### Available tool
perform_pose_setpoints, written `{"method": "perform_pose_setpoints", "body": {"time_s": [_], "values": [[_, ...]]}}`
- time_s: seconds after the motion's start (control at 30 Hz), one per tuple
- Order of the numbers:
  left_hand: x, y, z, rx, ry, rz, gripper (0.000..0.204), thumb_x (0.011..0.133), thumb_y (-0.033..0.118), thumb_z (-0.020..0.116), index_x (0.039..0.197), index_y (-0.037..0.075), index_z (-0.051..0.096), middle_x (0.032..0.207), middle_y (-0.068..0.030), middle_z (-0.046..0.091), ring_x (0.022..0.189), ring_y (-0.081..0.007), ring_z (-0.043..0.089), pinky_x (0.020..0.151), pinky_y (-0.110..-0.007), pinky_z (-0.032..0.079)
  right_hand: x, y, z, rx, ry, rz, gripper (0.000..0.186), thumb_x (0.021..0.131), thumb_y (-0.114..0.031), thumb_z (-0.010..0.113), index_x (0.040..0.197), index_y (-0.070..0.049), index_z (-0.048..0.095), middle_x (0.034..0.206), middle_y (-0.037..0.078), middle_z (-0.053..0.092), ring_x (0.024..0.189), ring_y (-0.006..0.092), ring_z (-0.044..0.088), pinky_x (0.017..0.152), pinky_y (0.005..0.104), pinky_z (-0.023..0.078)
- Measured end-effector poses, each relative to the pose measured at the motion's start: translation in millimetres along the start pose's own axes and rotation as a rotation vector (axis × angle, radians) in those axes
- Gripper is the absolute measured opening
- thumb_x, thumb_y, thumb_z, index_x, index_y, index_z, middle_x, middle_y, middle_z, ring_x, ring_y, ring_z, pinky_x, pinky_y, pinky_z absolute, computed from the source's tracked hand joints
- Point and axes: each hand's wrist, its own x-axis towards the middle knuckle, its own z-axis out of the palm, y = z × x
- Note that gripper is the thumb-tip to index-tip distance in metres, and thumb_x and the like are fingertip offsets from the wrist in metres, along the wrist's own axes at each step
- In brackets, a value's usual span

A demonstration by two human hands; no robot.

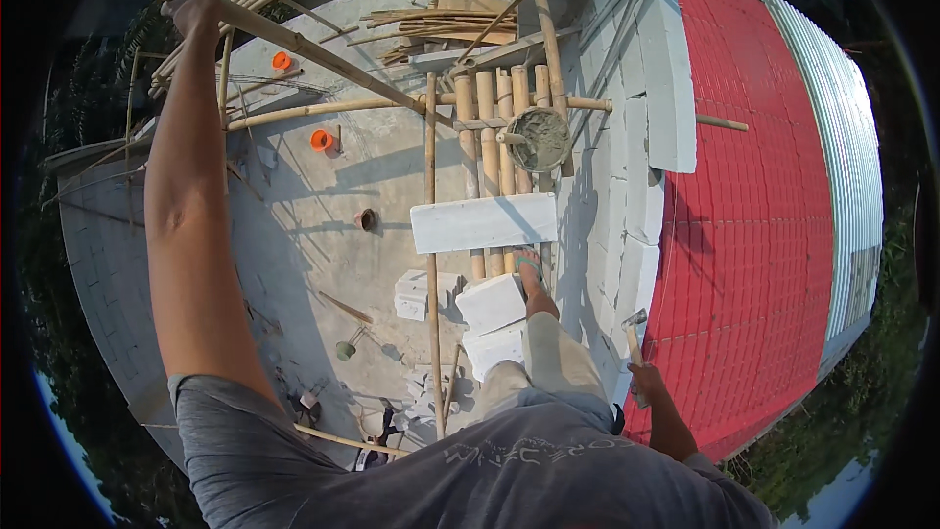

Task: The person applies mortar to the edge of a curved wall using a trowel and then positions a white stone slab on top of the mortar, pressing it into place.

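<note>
At the upper left my raised left hand (pixel 193 8) is wrapped round the end of a thick bamboo pole (pixel 313 51), which slants down toward the middle. Low at my right side, my right hand (pixel 647 384) grips the wooden handle of a hammer (pixel 634 333); its metal head points up beside the light block wall (pixel 636 279). One sandalled foot (pixel 529 263) stands on the bamboo platform (pixel 492 127). A long white block (pixel 484 223) lies across the platform in front of me, with more white blocks (pixel 492 315) by my legs.
A bucket of grey mortar (pixel 540 140) sits at the platform's far end. Upright bamboo poles (pixel 432 284) frame the scaffold. Well below is a concrete floor (pixel 377 171) with orange buckets (pixel 321 140) and stacked lumber (pixel 460 24). Beyond the wall slopes a red roof (pixel 749 225).
</note>
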Motion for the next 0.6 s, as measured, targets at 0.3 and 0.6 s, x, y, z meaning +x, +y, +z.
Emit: {"method": "perform_pose_setpoints", "body": {"time_s": [0.3,0.6], "values": [[-15.4,-2.9,-16.6,0.212,-0.218,0.056,0.092,0.086,0.061,0.053,0.134,-0.016,0.035,0.133,-0.0269,0.050,0.124,-0.0346,0.051,0.102,-0.039,0.041,-21.7,-103.0,25.4,-0.058,0.021,-0.196,0.028,0.088,-0.032,0.064,0.095,-0.009,0.049,0.059,0.003,0.046,0.044,0.0135,0.046,0.037,0.0315,0.038],[-37.9,28.0,8.4,0.230,-0.340,-0.052,0.094,0.088,0.063,0.049,0.134,-0.017,0.034,0.131,-0.0297,0.050,0.123,-0.0371,0.051,0.101,-0.039,0.042,-59.9,-128.3,21.6,-0.043,0.072,-0.386,0.030,0.089,-0.032,0.062,0.101,-0.007,0.050,0.059,0.002,0.045,0.043,0.0125,0.042,0.038,0.0316,0.037]]}}
